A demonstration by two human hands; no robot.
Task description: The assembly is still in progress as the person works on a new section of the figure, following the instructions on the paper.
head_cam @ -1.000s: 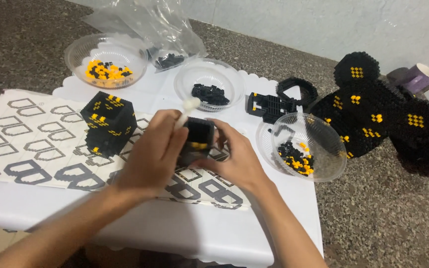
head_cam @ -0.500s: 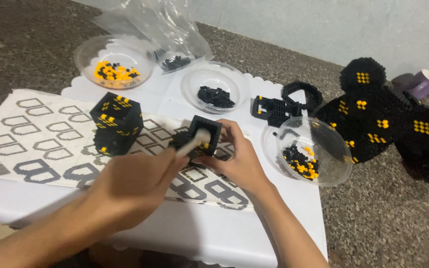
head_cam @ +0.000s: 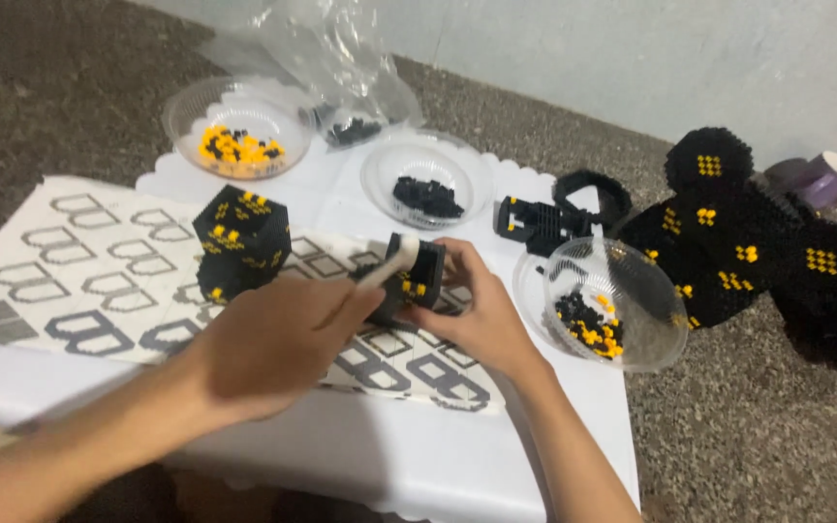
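My right hand grips a small black block piece with yellow studs, held just above the instruction sheet. My left hand holds a white tool whose tip touches the top of that piece. A larger black and yellow block cube stands on the sheet to the left of both hands.
On the white table stand clear bowls: yellow and black bricks, black bricks, mixed bricks. A clear plastic bag lies behind. A black frame part and a big black block figure sit right, near a purple cup.
My left hand has drawn back toward me and now holds the white tool at an angle against the piece. The view has shifted slightly; the right hand keeps its grip.
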